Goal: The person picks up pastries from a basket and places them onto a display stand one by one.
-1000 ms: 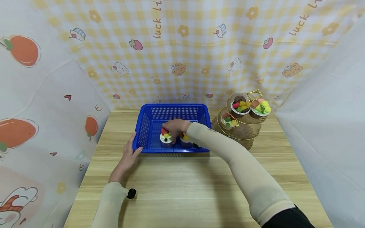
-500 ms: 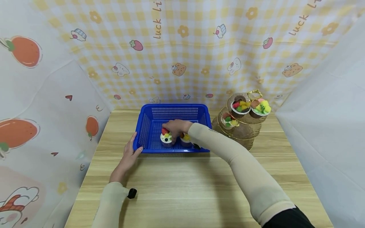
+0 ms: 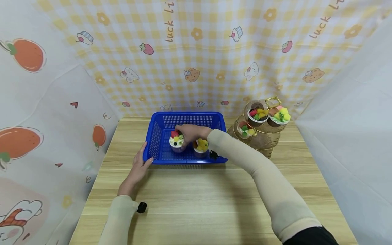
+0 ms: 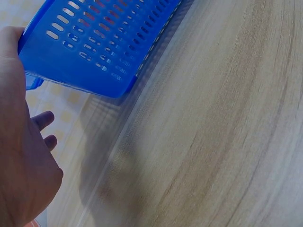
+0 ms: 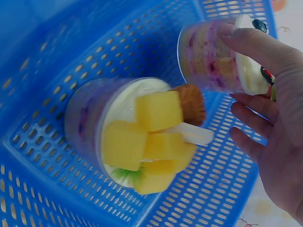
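In the head view my right hand (image 3: 191, 132) reaches into a blue plastic basket (image 3: 186, 162) and grips a dessert cup (image 3: 177, 143) topped with cream and red fruit. The right wrist view shows thumb and fingers round the clear layered cup (image 5: 213, 56). Beside it in the basket stands a second dessert cup (image 5: 142, 137) with yellow cubes, a brown biscuit and a white stick on top; the hand is apart from it. My left hand (image 3: 139, 165) holds the basket's left front corner, its thumb over the rim; in the left wrist view two fingers extend below the basket.
To the right stands a tiered cake stand (image 3: 264, 139) with a gold handle. Two dessert cups, one with dark cream (image 3: 258, 115) and one with green cream (image 3: 278, 116), sit on its top tier. Another cup (image 3: 245, 130) is lower down. A patterned curtain hangs behind the wooden table (image 3: 196, 204).
My right hand has risen slightly with the red-fruit dessert cup, which has shifted up and a little left. More of the yellow-topped cup shows. The left hand and basket have stayed put.
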`<state>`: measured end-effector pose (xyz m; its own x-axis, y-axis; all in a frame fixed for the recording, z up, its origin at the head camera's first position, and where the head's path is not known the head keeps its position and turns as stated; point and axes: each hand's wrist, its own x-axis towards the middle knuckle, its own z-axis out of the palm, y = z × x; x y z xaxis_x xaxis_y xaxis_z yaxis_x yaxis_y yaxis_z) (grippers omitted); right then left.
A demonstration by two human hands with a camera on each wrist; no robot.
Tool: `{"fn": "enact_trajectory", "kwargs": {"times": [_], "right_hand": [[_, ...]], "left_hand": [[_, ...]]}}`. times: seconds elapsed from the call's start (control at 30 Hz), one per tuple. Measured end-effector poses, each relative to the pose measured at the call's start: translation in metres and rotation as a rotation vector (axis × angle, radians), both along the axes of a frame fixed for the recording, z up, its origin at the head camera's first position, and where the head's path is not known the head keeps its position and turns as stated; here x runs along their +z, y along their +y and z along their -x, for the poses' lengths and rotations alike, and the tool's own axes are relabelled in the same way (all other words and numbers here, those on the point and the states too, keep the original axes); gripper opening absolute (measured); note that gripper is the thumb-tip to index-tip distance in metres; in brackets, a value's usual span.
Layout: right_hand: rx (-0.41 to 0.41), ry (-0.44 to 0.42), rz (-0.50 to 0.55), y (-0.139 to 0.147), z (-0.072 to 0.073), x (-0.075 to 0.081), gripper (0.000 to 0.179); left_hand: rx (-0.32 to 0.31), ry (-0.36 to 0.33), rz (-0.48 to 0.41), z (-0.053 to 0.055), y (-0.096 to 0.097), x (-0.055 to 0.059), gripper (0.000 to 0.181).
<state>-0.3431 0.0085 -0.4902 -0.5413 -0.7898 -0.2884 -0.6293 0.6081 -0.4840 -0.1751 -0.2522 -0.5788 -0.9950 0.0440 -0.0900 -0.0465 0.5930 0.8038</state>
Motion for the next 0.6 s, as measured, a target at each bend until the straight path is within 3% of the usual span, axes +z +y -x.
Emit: {"fn": "enact_trajectory", "kwargs": {"times": [0.6], "right_hand": [[-0.222,-0.045,0.371,0.019,-0.012,0.044,0.076]], "left_hand": [[0.002,-0.011,0.006,0.001,-0.002,-0.001,0.072]]}}
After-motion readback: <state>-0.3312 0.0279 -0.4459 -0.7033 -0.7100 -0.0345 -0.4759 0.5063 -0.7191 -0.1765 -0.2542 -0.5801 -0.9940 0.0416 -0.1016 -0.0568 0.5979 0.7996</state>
